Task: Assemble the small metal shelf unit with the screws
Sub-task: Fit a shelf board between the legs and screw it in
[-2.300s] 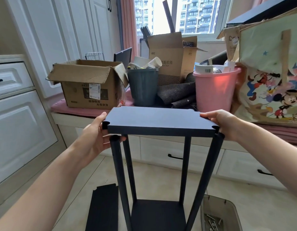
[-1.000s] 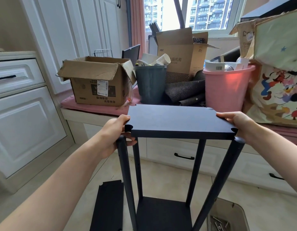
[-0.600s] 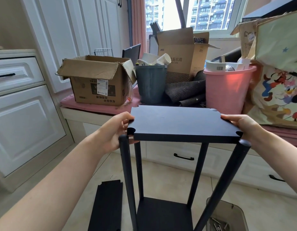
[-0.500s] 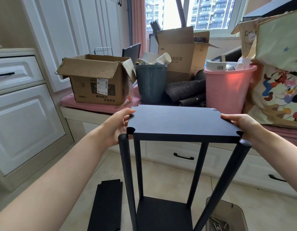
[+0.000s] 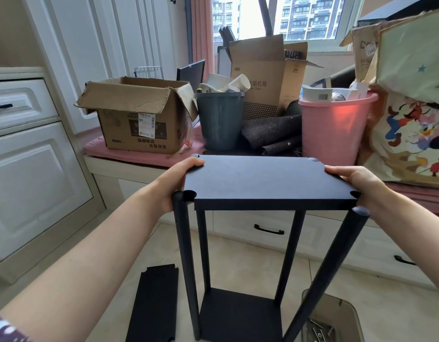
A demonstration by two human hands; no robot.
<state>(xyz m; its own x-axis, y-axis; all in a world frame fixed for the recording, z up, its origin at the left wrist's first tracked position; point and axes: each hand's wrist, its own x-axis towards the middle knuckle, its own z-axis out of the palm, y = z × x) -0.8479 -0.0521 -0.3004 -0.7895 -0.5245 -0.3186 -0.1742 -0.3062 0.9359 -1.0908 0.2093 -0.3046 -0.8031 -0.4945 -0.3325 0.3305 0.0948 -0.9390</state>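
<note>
A black shelf panel (image 5: 265, 180) sits at the top of several black upright poles, with notched corners. The front left pole (image 5: 186, 262) and front right pole (image 5: 336, 262) stand just outside their notches. My left hand (image 5: 175, 183) grips the panel's left edge, thumb on top. My right hand (image 5: 354, 180) holds the right edge the same way. A lower black panel (image 5: 238, 314) joins the poles near the floor. Screws (image 5: 319, 333) lie in a clear plastic tray (image 5: 346, 309) at the lower right.
A spare black panel (image 5: 154, 302) lies on the floor tiles at the left. Behind, a window bench carries a cardboard box (image 5: 137, 119), a grey bin (image 5: 219, 119), a pink bucket (image 5: 334, 127) and a cartoon-print bag (image 5: 410, 107). White cabinets (image 5: 28, 169) stand at the left.
My left hand has slid from the near left corner farther back along the panel's left edge. The top panel has settled lower between the poles; my right hand has stayed put.
</note>
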